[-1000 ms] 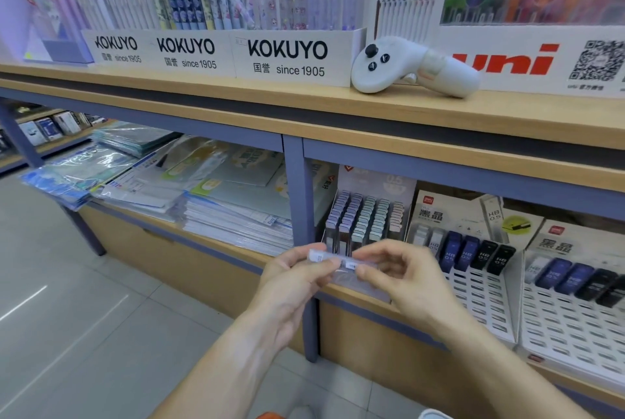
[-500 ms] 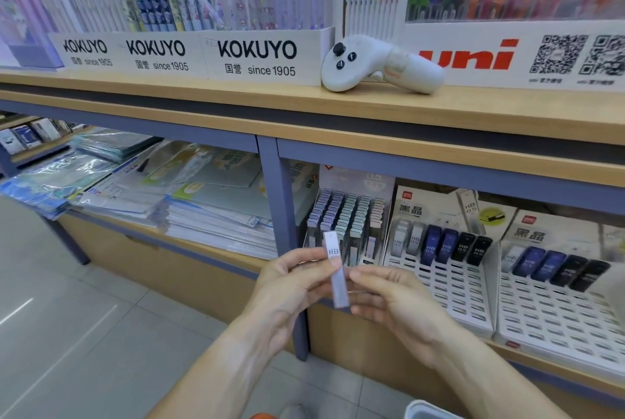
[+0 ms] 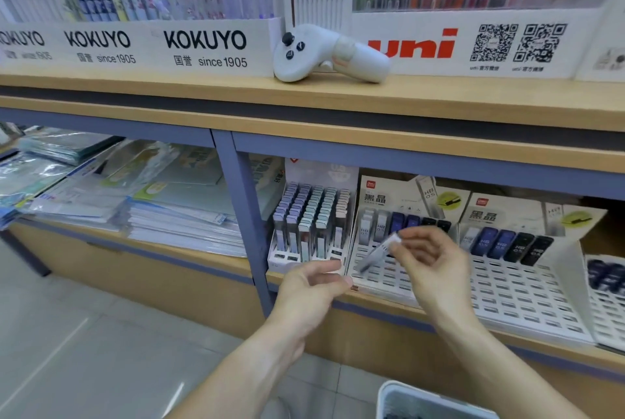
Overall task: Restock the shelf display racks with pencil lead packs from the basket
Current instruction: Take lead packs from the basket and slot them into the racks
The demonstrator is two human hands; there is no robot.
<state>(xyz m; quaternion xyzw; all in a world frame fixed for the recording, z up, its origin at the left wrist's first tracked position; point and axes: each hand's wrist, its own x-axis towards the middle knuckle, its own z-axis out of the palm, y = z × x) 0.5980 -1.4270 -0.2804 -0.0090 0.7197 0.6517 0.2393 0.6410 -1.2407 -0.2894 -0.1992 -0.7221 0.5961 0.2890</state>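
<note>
Six lead packs in white rack (image 3: 399,278) | right fingers (image 3: 411,251) pinch lead pack (image 3: 378,253) | left fingers (image 3: 324,271) loose

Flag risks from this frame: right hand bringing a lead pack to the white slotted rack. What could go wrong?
1. The right hand pinches the lead pack only near its top end, and the pack hangs tilted over the slotted rack; it could slip or miss a slot.
2. Standing packs sit close behind, so the hand might knock them.
3. The left hand is off the pack, giving no support.
</note>
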